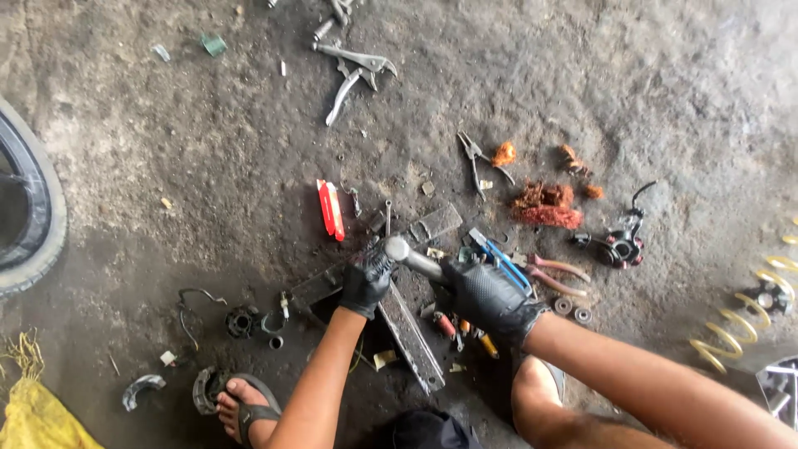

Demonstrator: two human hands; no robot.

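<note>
My right hand (490, 293), in a black glove, grips the handle of a steel hammer (409, 254). The hammer head sits over crossed flat metal bars (413, 339) lying on the dirt floor. My left hand (366, 283), also in a black glove, is closed around a small dark part held against the bars right beside the hammer head. What exactly the part is cannot be made out. My sandalled left foot (243, 401) rests at the lower left and my right knee (540, 399) is bent below my right forearm.
Scattered on the floor: locking pliers (353, 71), small pliers (475, 160), a red box cutter (330, 209), orange-handled pliers (555, 273), copper wire clumps (544, 204), a stator part (622, 245), a yellow coil spring (736, 320), a tyre (29, 208), a yellow sack (37, 416).
</note>
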